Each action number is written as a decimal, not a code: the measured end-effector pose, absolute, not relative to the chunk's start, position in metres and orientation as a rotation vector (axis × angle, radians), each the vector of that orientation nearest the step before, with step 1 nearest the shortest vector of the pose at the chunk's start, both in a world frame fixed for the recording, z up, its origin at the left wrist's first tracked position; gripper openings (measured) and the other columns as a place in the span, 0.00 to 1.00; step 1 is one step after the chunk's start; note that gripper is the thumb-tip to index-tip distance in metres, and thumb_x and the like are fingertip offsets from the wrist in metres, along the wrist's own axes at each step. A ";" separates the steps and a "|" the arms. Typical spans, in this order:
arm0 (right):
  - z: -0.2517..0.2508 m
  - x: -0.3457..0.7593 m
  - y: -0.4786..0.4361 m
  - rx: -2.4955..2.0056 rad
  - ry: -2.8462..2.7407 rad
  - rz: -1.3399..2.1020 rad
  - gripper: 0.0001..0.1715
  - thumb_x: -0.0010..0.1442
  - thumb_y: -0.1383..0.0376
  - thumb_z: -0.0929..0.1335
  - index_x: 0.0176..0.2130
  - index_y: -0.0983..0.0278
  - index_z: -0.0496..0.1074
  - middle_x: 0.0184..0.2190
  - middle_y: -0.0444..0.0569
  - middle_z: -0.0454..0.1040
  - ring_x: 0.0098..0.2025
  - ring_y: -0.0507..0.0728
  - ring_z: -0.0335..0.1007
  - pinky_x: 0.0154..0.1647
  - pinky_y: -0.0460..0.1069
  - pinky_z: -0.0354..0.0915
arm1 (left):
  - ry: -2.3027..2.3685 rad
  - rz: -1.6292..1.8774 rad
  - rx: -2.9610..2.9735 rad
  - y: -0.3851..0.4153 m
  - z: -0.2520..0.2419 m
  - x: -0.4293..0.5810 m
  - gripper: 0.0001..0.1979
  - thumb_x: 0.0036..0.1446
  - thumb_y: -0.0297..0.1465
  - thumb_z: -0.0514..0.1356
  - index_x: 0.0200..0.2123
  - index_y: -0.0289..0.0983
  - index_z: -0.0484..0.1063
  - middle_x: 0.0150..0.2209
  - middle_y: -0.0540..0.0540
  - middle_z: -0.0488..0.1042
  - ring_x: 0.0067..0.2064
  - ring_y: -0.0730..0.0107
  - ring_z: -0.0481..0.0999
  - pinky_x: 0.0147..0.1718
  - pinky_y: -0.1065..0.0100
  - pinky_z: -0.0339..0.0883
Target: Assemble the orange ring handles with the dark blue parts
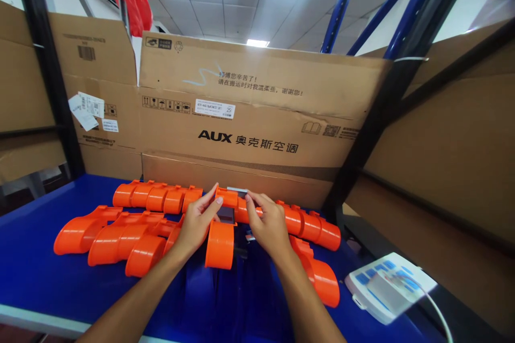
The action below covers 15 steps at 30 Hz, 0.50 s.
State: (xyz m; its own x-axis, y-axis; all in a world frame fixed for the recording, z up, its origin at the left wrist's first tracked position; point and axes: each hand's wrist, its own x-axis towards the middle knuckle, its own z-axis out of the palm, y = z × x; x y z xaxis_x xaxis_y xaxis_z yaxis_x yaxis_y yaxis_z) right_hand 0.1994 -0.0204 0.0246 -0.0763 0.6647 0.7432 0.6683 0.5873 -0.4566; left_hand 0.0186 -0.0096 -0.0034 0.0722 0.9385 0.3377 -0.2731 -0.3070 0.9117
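Note:
My left hand [200, 221] is closed, thumb and fingers pinching the left end of an orange curved plastic piece [227, 198]. At its other end, the fingertips of my right hand [270, 223] close on a thin grey flat strip [237, 190] lying along the top of the piece. Whether the strip is fixed to it I cannot tell. Just below my hands is another orange plastic piece [220, 246], its broad curved side toward me. A small dark block [226, 215] shows between the two pieces, partly covered.
Similar orange pieces lie in a back row [156, 196], a front-left group [124, 241] and on the right [309, 225]. A white device with blue buttons [388, 286] and a cable stands at the right of the blue table [28, 257]. Cardboard [249, 118] walls the back between dark posts.

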 end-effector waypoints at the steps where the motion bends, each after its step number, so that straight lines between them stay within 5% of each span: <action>1: 0.024 0.198 -0.021 -1.096 -1.783 0.009 0.17 0.68 0.60 0.63 0.49 0.61 0.78 0.37 0.55 0.81 0.39 0.62 0.76 0.42 0.54 0.69 | 0.748 1.460 1.290 -0.010 -0.003 0.020 0.40 0.56 0.46 0.66 0.67 0.35 0.63 0.22 0.54 0.70 0.23 0.75 0.64 0.24 0.73 0.59; 8: 0.029 0.200 -0.026 -1.117 -1.989 -0.012 0.18 0.67 0.66 0.61 0.49 0.64 0.78 0.34 0.53 0.77 0.36 0.60 0.73 0.39 0.51 0.66 | 0.776 1.470 1.337 -0.013 -0.003 0.022 0.36 0.54 0.44 0.68 0.63 0.35 0.68 0.25 0.51 0.74 0.25 0.73 0.68 0.27 0.72 0.65; 12: 0.042 0.212 -0.031 -1.178 -2.063 -0.011 0.15 0.66 0.67 0.63 0.46 0.62 0.78 0.38 0.53 0.78 0.41 0.60 0.72 0.43 0.52 0.65 | 0.810 1.479 1.370 -0.014 -0.001 0.020 0.35 0.53 0.42 0.69 0.62 0.36 0.70 0.34 0.47 0.79 0.25 0.74 0.70 0.26 0.72 0.66; 15: 0.052 0.223 -0.040 -1.212 -2.114 0.025 0.09 0.64 0.67 0.66 0.39 0.60 0.77 0.35 0.49 0.76 0.41 0.59 0.70 0.44 0.53 0.64 | 0.789 1.537 1.323 -0.013 0.001 0.018 0.35 0.53 0.42 0.69 0.62 0.36 0.70 0.37 0.45 0.79 0.24 0.75 0.71 0.25 0.71 0.66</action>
